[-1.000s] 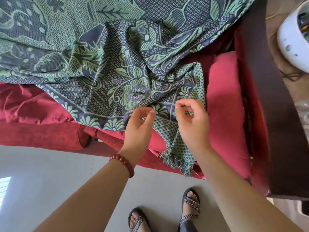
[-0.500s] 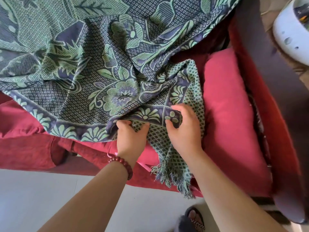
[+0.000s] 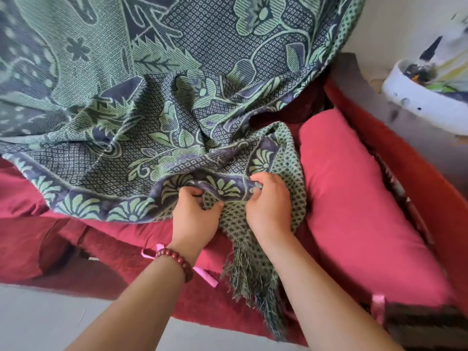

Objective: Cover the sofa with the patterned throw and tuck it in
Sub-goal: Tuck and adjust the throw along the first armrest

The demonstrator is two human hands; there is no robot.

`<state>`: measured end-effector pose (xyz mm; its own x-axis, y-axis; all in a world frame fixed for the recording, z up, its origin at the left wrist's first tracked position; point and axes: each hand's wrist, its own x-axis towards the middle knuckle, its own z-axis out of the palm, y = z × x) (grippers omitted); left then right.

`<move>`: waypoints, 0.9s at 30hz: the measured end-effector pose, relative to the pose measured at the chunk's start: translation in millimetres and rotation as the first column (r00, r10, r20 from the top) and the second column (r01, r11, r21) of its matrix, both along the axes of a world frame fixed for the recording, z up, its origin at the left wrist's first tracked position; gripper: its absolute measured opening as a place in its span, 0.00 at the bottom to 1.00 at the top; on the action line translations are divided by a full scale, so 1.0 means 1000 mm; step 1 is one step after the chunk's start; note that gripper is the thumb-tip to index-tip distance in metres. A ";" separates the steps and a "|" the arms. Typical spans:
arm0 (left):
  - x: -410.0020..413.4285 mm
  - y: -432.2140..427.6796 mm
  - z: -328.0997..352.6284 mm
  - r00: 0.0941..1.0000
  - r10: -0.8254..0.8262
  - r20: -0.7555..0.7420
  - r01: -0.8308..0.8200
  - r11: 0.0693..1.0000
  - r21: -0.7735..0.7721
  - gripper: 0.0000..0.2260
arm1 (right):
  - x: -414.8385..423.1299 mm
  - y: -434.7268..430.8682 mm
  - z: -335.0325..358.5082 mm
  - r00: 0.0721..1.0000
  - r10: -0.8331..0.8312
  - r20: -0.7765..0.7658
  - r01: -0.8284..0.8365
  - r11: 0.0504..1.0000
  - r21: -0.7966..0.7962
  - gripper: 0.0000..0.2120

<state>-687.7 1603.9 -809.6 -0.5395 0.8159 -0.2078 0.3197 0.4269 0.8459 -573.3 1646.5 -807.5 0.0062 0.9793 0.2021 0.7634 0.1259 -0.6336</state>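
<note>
A green and navy patterned throw (image 3: 177, 102) lies rumpled over the back and seat of a red sofa (image 3: 354, 203). Its bordered edge runs along the seat front, and a fringed corner (image 3: 253, 279) hangs down over the sofa's front. My left hand (image 3: 195, 216), with a red bead bracelet at the wrist, grips the border of the throw with curled fingers. Just to its right, my right hand (image 3: 268, 203) grips the same bunched edge. The red seat cushion to the right of my hands is bare.
A dark wooden armrest (image 3: 395, 117) bounds the sofa on the right. Beyond it stands a white bowl-like container (image 3: 425, 102) with blurred contents. Pink ribbon ties (image 3: 205, 274) hang at the cushion front. Grey floor (image 3: 50, 317) lies below.
Both hands came down from above the throw's edge and closed on its border. The view has moved in closer over the sofa, and my feet have left the frame.
</note>
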 end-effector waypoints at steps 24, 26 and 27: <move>0.040 -0.058 0.032 0.979 0.077 0.188 -0.092 0.993 0.075 0.07 | 0.026 -0.022 0.067 0.895 0.433 0.107 -0.445 0.882 0.154 0.10; 0.015 -0.054 0.023 0.963 0.197 0.182 -0.220 0.968 0.117 0.08 | 0.019 -0.029 0.062 0.822 0.567 0.048 -0.566 0.804 0.181 0.07; 0.000 -0.053 0.016 0.958 0.253 0.137 -0.271 0.954 0.131 0.08 | 0.016 -0.032 0.060 0.786 0.618 0.035 -0.616 0.775 0.144 0.06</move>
<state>-688.1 1551.3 -793.5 -0.7171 0.6756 -0.1711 0.1078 0.3501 0.9305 -556.8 1614.2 -747.9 -0.5857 0.7353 0.3412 0.4832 0.6546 -0.5814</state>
